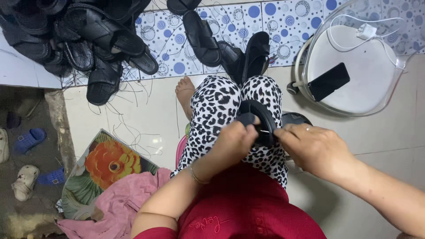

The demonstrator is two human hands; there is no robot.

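Note:
A black sandal point(259, 116) rests on my lap, over leopard-print trousers. My left hand point(234, 144) grips its near edge, thumb on the strap. My right hand point(310, 148) pinches a thin needle-like tool point(264, 131) at the sandal's side. More black sandals point(208, 42) lie on the floor in front of my knees, by my bare foot point(185, 90).
A heap of black sandals point(84, 40) lies at the top left with loose threads around it. A clear plastic chair point(354, 66) at right holds a black phone point(328, 81) and a white charger point(366, 31). A flower-print cushion point(106, 166) and pink cloth point(119, 203) lie at left.

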